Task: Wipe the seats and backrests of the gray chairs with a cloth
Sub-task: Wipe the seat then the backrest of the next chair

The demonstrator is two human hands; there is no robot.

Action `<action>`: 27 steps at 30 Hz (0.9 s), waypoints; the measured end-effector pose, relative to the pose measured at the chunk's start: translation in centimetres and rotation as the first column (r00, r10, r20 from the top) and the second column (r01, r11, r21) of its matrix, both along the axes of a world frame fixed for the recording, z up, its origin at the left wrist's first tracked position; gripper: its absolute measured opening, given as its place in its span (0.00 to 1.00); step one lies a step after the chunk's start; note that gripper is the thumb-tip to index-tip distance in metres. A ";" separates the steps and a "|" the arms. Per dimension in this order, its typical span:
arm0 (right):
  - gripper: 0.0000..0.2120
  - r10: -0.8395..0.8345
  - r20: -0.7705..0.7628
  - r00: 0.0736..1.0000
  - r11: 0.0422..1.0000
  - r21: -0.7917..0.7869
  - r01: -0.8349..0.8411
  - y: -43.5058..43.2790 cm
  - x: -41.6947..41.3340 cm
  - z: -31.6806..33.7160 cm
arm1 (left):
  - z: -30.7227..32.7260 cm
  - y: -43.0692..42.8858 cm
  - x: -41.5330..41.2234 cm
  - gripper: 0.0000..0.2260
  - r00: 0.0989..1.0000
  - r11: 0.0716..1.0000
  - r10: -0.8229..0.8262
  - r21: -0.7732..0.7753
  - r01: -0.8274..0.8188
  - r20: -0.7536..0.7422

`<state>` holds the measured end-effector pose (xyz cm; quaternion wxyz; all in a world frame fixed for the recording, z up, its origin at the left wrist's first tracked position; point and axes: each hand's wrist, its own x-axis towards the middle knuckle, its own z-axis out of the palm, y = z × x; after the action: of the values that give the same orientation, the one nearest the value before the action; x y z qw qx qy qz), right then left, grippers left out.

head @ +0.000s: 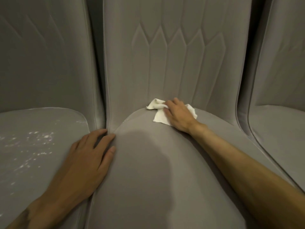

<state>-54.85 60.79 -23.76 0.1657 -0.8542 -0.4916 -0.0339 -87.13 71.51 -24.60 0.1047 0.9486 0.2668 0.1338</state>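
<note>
Head view: the right hand (179, 115) is laid palm-down on a white cloth (160, 117), and a bunched fold of it is held between the bent fingers and the thumb. The cloth is pressed onto the rear of the middle gray chair's seat (165, 187), just in front of the crease where the seat meets the backrest (165, 63). Crumpled corners of the cloth are seen on both sides of the hand.

The left hand (89, 156) is held wide, its fingers straight and slightly spread. It is rested flat on the left edge of the same seat, over the gap to the neighboring chair, and nothing is held in it.

A stitched pattern of long pointed panels is carried by the backrest. A darker shadow is cast across the middle of the seat. White specks are scattered over the left chair's seat (41, 138). Part of a third gray chair (280, 126) is seen at the right edge.
</note>
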 end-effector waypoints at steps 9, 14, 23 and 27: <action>0.14 -0.148 0.002 0.989 0.989 0.019 0.148 -0.7 1.0 0.2 | -0.3 0.0 0.0 0.25 1.000 1.000 -0.002 0.024 0.001 0.021; 0.14 0.132 0.013 0.991 0.991 0.004 -0.132 1.9 -2.4 0.1 | -0.7 0.2 0.0 0.24 0.999 0.999 -0.013 0.031 0.012 0.043; 0.12 0.110 0.037 0.993 0.994 0.014 -0.111 4.7 -5.6 -0.2 | -0.9 0.2 0.0 0.20 0.997 0.998 -0.023 0.058 0.019 0.070; 0.14 0.202 0.097 0.975 0.979 -0.010 -0.202 4.7 -6.1 -0.7 | -0.8 0.1 -0.1 0.20 0.997 0.998 -0.022 0.060 0.018 0.071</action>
<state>-60.95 65.49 -24.42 0.1443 -0.7971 -0.5835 -0.0585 -87.22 71.64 -25.44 0.0875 0.9485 0.2493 0.1746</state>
